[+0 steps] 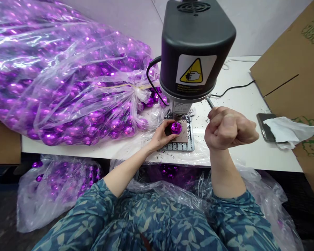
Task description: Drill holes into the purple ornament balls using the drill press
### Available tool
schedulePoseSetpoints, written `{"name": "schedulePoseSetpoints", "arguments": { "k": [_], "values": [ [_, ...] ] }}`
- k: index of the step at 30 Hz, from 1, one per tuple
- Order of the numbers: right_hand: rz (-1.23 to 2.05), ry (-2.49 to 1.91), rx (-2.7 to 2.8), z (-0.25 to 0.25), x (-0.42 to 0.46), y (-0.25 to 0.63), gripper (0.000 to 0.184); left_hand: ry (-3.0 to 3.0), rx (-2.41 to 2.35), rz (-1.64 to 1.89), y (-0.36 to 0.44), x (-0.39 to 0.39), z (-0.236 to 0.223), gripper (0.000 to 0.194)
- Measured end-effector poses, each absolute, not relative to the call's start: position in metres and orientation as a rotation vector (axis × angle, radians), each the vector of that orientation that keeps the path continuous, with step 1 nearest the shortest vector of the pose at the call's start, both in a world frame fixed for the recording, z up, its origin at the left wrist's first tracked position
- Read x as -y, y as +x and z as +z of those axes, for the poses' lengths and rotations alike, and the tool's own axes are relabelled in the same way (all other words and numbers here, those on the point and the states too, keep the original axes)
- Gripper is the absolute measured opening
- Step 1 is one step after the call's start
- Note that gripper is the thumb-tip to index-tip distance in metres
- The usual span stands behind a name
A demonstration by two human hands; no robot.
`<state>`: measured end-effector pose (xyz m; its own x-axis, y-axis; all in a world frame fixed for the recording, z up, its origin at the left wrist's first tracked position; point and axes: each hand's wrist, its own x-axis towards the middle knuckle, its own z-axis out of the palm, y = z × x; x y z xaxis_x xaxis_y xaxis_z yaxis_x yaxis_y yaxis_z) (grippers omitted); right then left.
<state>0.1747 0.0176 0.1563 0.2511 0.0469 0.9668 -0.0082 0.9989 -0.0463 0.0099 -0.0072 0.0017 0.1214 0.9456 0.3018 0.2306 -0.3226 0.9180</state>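
My left hand [162, 135] pinches a shiny purple faceted ball [176, 128] between thumb and fingers. The ball rests over a flat tan board [183, 134] on the slotted metal base [170, 146] of a drill press [196, 45]. Directly above the ball is the press's chuck [177, 117]; whether the bit touches it I cannot tell. My right hand [229, 128] is closed in a fist around the press's lever [210, 102], of which only a short metal length shows.
A huge clear bag of purple balls [68, 83] fills the table's left side. Another bag [60, 181] hangs below the edge. Cardboard boxes [288, 62] stand at right, near a phone [268, 127] under a white tissue [290, 130]. Dark shavings dot the white table [232, 157].
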Motion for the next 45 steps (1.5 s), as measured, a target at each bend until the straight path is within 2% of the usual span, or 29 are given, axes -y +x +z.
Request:
{"name": "schedulePoseSetpoints", "arguments": {
  "k": [8, 14, 19, 21, 24, 27, 32, 38, 41, 45],
  "values": [
    [0.052, -0.007, 1.331, 0.142, -0.016, 0.176, 0.05, 1.664, -1.15, 1.263, 0.012, 0.007, 0.0, 0.059],
    [0.285, -0.325, 1.217, 0.196, -0.018, 0.172, 0.056, 1.613, -1.2, 1.32, 0.014, 0.01, 0.004, 0.059],
    [0.52, -0.358, 1.193, 0.229, -0.031, 0.169, 0.059, 1.82, -1.287, 1.416, 0.006, 0.053, 0.015, 0.052],
    [0.555, -0.321, 1.152, 0.231, -0.033, 0.168, 0.056, 2.084, -1.111, 1.342, 0.0, 0.084, 0.017, 0.05],
    [0.552, -0.313, 1.144, 0.228, -0.031, 0.168, 0.056, 2.464, -0.842, 1.043, -0.011, 0.127, 0.013, 0.047],
    [0.503, -0.363, 1.203, 0.224, -0.027, 0.169, 0.057, 2.599, -0.793, 0.909, -0.025, 0.139, 0.008, 0.051],
    [0.444, -0.411, 1.22, 0.221, -0.022, 0.171, 0.05, 2.303, -1.195, 1.322, -0.057, 0.049, 0.02, 0.034],
    [0.454, -0.393, 1.179, 0.219, -0.026, 0.172, 0.058, 1.968, -1.883, 0.965, -0.063, -0.1, 0.036, 0.031],
    [0.45, -0.383, 1.192, 0.218, -0.027, 0.173, 0.06, 1.876, -1.933, 0.947, -0.06, -0.126, 0.038, 0.031],
    [0.435, -0.372, 1.215, 0.216, -0.024, 0.174, 0.055, 1.846, -1.78, 1.064, -0.064, -0.102, 0.048, 0.032]
  ]
}}
